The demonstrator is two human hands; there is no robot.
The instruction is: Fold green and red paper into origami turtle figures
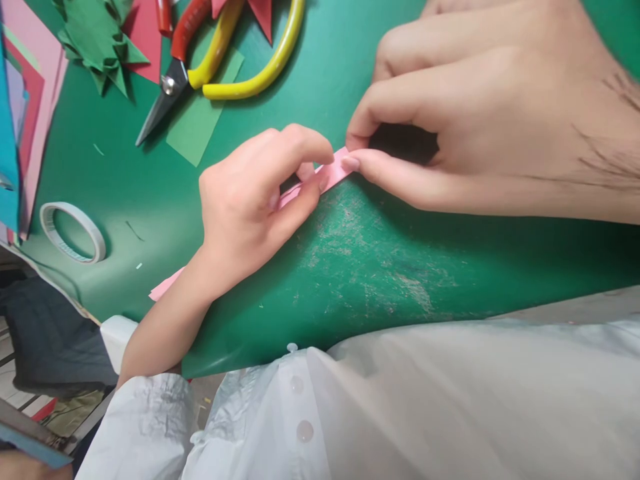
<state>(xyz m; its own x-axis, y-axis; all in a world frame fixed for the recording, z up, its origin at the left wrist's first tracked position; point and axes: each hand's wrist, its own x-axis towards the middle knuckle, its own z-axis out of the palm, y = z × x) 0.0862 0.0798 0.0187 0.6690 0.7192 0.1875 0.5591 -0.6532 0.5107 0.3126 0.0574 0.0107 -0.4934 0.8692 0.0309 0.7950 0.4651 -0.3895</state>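
A narrow folded strip of pink paper (336, 171) slants across the middle of the view, just above the green table. My left hand (250, 193) is closed round its lower part, thumb and fingertips on the paper. At the strip's upper end my right hand (465, 113) pinches the paper between thumb and index finger. The two hands are close together but apart. Another bit of pink paper (167, 285) shows from under my left forearm; whether it is part of the same strip is hidden.
Scissors (173, 87) with red and yellow handles lie at the upper left over a green paper piece (197, 130). Beyond are a folded green paper shape (100, 40) and stacked coloured sheets (47, 87). A white tape roll (73, 232) lies near the left table edge.
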